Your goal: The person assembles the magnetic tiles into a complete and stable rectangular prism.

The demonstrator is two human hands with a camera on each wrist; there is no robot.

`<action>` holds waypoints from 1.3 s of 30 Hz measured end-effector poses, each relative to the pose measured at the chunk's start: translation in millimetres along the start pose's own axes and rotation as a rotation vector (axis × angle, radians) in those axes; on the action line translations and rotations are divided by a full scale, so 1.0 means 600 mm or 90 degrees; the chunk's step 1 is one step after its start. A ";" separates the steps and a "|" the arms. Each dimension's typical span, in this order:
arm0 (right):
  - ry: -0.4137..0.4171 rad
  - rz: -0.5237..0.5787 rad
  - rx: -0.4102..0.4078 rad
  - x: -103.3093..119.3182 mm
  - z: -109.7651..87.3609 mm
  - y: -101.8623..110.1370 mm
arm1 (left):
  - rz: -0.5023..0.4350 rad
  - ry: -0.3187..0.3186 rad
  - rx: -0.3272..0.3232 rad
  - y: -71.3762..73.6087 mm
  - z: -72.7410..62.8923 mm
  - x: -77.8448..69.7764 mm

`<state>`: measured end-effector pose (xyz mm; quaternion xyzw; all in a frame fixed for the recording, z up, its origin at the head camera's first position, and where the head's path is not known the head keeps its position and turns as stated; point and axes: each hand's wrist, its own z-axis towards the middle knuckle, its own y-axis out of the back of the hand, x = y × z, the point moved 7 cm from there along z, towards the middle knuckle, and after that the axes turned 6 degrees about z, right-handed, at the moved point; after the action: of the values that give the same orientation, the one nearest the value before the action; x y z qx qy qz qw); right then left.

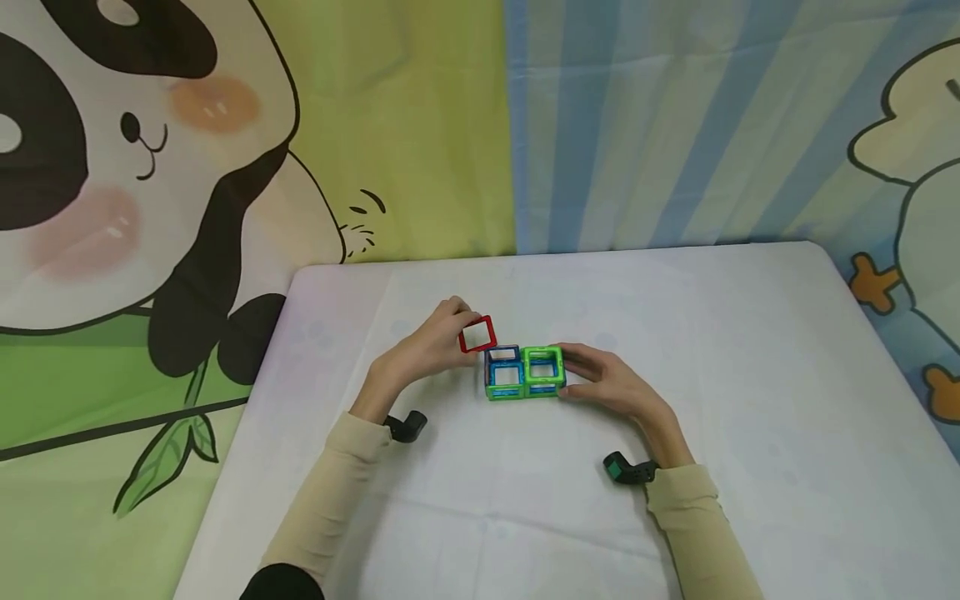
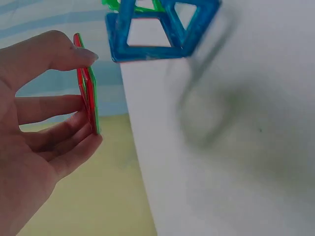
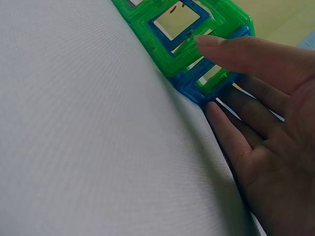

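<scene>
My left hand pinches a red square magnetic tile between thumb and fingers, raised beside the upper left of a block built of magnetic tiles. In the left wrist view a green edge shows right against the red tile, so more than one tile may be in that hand. The block has green and blue open frames and sits on the white table. My right hand holds the block's right end, thumb on the near face and the other fingers at the end and behind, partly hidden.
The white cloth-covered table spreads around the block. Behind it hang a yellow-green panda curtain and a blue striped one. Each wrist wears a black camera mount.
</scene>
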<state>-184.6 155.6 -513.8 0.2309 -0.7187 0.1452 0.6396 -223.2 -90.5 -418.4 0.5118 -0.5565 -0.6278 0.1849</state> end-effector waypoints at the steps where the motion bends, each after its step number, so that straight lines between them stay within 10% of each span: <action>1: -0.001 0.002 0.000 0.000 -0.001 0.000 | -0.006 -0.006 0.002 0.000 -0.002 -0.007; 15: 0.001 0.005 -0.001 0.001 -0.001 0.002 | -0.038 -0.064 0.043 -0.027 -0.008 -0.056; 39: 0.001 0.008 0.000 -0.001 -0.002 0.001 | 0.003 -0.096 0.069 -0.053 0.000 -0.064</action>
<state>-184.1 156.8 -514.3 0.2265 -0.7195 0.1495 0.6392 -196.6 -49.6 -429.9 0.4713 -0.6030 -0.6331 0.1160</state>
